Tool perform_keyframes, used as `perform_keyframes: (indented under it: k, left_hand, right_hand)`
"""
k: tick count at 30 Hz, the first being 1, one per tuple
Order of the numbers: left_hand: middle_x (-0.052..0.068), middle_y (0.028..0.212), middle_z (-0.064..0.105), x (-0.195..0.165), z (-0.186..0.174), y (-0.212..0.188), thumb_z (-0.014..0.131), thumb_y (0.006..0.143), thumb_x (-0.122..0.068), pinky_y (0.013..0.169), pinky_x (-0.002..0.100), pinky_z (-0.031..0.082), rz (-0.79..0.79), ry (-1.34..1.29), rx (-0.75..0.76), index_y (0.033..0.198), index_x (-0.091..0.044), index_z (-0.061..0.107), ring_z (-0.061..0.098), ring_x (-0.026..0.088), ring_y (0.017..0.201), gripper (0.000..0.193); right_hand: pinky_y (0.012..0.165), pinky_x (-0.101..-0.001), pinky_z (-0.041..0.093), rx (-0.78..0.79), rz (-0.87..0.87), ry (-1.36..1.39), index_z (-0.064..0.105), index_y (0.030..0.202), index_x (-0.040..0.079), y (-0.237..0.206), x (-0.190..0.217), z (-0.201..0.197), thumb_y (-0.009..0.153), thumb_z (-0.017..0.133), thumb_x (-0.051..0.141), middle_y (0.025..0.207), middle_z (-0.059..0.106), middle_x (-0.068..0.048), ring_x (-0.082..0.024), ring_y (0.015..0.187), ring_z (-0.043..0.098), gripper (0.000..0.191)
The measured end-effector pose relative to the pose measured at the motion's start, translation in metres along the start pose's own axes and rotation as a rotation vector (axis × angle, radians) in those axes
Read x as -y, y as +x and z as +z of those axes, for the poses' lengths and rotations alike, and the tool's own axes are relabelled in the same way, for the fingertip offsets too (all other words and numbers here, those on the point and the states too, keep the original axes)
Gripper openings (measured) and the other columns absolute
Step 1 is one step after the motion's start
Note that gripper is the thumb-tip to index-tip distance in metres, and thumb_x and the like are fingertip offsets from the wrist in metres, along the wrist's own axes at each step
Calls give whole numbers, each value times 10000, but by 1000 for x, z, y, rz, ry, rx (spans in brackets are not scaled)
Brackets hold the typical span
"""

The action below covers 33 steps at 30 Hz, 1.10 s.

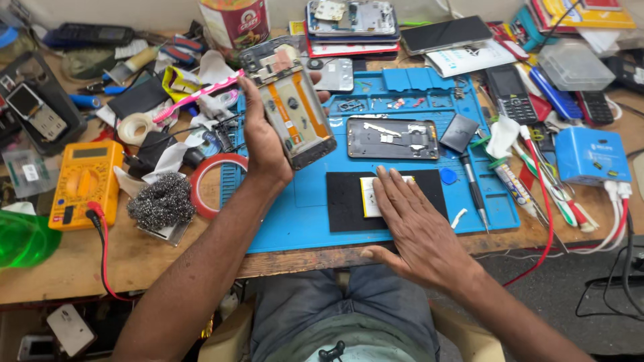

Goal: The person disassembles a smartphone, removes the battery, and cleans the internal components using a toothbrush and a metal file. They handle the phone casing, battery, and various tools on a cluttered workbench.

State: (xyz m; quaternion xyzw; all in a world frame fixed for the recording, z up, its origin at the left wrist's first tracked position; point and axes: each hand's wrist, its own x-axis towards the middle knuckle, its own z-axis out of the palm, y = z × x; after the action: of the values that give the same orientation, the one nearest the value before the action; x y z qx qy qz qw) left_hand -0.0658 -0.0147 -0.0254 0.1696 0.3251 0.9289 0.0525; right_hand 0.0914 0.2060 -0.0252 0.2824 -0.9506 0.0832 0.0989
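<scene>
My left hand (pixel 263 137) holds an opened phone frame (pixel 293 107) tilted above the blue work mat (pixel 295 214), its bare inner side with orange strips facing me. My right hand (pixel 412 224) lies flat, fingers together, on a black pad (pixel 342 201), pressing on a small pale flat battery (pixel 369 194) that lies on it. Beyond the pad rests a dark phone back plate (pixel 392 139) with white strips, and a small dark square part (pixel 459 132) lies to its right.
A screwdriver (pixel 475 191) and blue pick (pixel 448 175) lie right of the pad. A yellow multimeter (pixel 84 181), steel wool (pixel 161 200) and red tape ring (pixel 215 184) sit left. Stacked phones (pixel 352 27), a blue box (pixel 590 155) and cables crowd the back and right.
</scene>
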Motion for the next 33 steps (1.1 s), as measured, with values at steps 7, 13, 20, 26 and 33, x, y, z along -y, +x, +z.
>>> perform_keyframes:
  k: [7, 13, 20, 26, 33]
  left_hand:
    - [193, 1344, 667, 10, 2, -9, 285, 1060, -660, 947, 443, 617, -104, -84, 67, 1461, -22, 524, 703, 282, 1120, 791]
    - [205, 1335, 668, 5, 10, -9, 292, 1054, -669, 952, 436, 623, -88, -30, 31, 1455, -2, 523, 709, 289, 1121, 812]
    - [196, 1290, 681, 8, -2, -8, 294, 1052, -672, 910, 427, 627, -83, 1, 47, 1444, -8, 535, 720, 283, 1071, 807]
    - [197, 1293, 691, 11, -5, -4, 291, 1059, -681, 923, 425, 631, -73, 13, 49, 1436, 20, 537, 718, 273, 1089, 833]
    - [187, 1305, 673, 9, -13, 0, 288, 1026, -675, 939, 440, 622, -48, 11, 15, 1441, -34, 510, 706, 280, 1118, 795]
  right_hand:
    - [1225, -478, 169, 16, 40, 24, 231, 1538, -86, -10, 7, 14, 873, 493, 733, 1621, 227, -264, -389, 1516, 195, 1087]
    - [1235, -477, 162, 38, 83, 21, 222, 1545, -107, 0, 19, 8, 902, 512, 649, 1630, 216, -284, -394, 1530, 194, 1034]
    - [1238, -482, 147, 14, 154, -13, 238, 1550, -75, -17, 11, 14, 913, 530, 632, 1630, 240, -252, -380, 1526, 208, 995]
    - [1229, -495, 164, 45, 133, 34, 319, 1550, 2, -17, -3, -4, 942, 536, 522, 1617, 344, -195, -326, 1509, 281, 829]
    - [1161, -482, 328, 65, 77, 53, 490, 1467, 98, 3, -27, -23, 867, 726, 319, 1460, 564, -131, -305, 1346, 519, 681]
